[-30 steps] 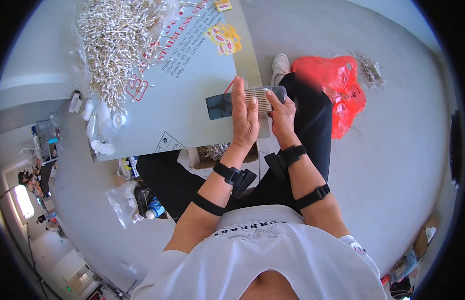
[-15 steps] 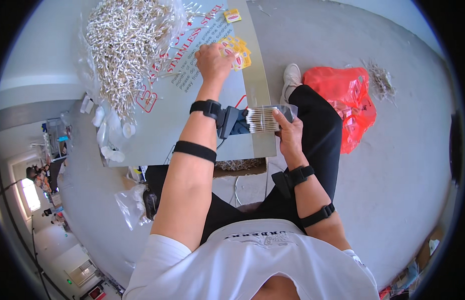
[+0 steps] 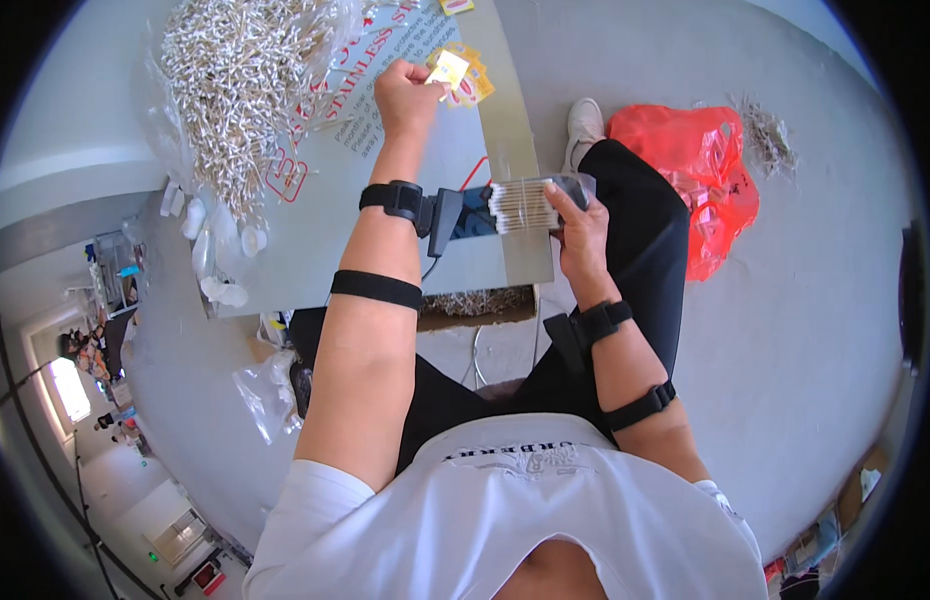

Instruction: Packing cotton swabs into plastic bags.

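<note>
My left hand [image 3: 409,98] pinches a small pale-yellow card [image 3: 448,69] between thumb and fingertips. Directly beneath and beside it, a fanned pile of yellow cards [image 3: 477,82] lies on the table. At the table's right edge my right hand [image 3: 583,232] is closed on a clear plastic bag of cotton swabs [image 3: 523,207]. The swabs lie side by side in a flat row, heads toward the left, and my thumb presses on top of the bag. A large heap of loose cotton swabs [image 3: 230,100] spreads over the far left of the table.
The table [image 3: 365,210] bears printed protective film. A dark flat object [image 3: 473,212] lies left of the bagged swabs. Small white containers [image 3: 220,250] sit at the left edge. A box of swabs [image 3: 475,303] stands below the near edge. On the floor, right, is a red plastic bag [image 3: 675,150].
My left hand has lifted a card off the yellow pile, and the card's pale side now shows. My right hand keeps its hold on the bagged swabs. The whole view has shifted slightly.
</note>
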{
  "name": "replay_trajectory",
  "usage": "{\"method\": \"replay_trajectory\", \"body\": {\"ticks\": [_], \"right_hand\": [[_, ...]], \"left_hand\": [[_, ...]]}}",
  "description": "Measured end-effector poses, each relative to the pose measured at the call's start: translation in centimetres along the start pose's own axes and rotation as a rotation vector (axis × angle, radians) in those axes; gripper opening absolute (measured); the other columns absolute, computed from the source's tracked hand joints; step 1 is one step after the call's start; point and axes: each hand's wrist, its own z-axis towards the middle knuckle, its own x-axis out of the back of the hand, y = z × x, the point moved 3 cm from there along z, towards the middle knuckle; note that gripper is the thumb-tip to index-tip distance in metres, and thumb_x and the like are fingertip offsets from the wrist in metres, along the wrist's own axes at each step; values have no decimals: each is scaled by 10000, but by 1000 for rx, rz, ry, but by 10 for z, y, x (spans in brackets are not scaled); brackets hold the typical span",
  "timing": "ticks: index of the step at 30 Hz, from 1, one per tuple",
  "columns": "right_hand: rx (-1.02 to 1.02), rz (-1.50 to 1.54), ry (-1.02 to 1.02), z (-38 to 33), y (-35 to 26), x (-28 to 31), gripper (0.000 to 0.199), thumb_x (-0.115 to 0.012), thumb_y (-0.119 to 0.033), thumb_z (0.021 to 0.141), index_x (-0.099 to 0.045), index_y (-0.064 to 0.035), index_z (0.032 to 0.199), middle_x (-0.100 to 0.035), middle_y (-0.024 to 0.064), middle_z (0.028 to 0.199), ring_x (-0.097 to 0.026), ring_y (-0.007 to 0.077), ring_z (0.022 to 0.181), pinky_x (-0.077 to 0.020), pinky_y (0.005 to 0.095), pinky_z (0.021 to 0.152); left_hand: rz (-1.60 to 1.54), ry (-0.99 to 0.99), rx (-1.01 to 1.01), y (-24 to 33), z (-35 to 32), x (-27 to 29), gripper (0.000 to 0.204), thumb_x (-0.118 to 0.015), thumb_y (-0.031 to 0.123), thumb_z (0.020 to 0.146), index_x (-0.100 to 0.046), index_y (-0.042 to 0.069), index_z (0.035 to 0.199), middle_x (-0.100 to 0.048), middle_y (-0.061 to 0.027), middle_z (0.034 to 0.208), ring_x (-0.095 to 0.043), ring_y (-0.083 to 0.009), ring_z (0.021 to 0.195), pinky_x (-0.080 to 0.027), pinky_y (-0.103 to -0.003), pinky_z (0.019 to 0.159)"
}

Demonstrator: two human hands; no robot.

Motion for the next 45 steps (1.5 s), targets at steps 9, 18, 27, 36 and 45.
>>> {"method": "replay_trajectory", "body": {"ticks": [9, 18, 27, 36, 45], "right_hand": [[50, 21, 12, 4, 1, 0, 140, -769, -110, 830, -690, -33, 918, -677, -9, 825, -605, 77, 709, -473, 238, 644], [93, 58, -10, -1, -2, -3, 126, -770, -90, 831, -690, -25, 904, -683, -2, 815, -615, 86, 686, -475, 243, 611], [110, 45, -14, 1, -2, -4, 90, -762, -70, 833, -693, -30, 875, -678, -6, 790, -596, 77, 651, -467, 241, 581], [111, 41, -9, -1, -4, -7, 75, -758, -55, 829, -693, -31, 856, -674, -11, 776, -587, 69, 651, -462, 239, 588], [157, 61, -37, -1, -4, -6, 51, -745, -34, 830, -699, -23, 850, -686, 1, 780, -595, 74, 659, -467, 246, 605]], "left_hand": [[-159, -305, 392, 24, -73, 30, 138, -685, 155, 862, -675, 31, 802, -592, 4, 636, -484, -44, 517, -360, -190, 456], [418, -726, 310, 42, -145, 14, 284, -608, 251, 838, -681, -18, 780, -655, -209, 762, -654, -340, 721, -507, -425, 711], [710, -883, 97, 70, -140, -10, 276, -601, 275, 834, -715, 34, 908, -680, -207, 960, -654, -388, 893, -523, -445, 796], [525, -597, 16, 66, -135, -5, 139, -645, 94, 790, -617, -18, 713, -638, -202, 727, -638, -349, 711, -495, -406, 659], [621, -695, 99, 65, -131, -6, 102, -608, 72, 746, -682, 10, 778, -667, -220, 889, -647, -409, 846, -523, -447, 759]]}}
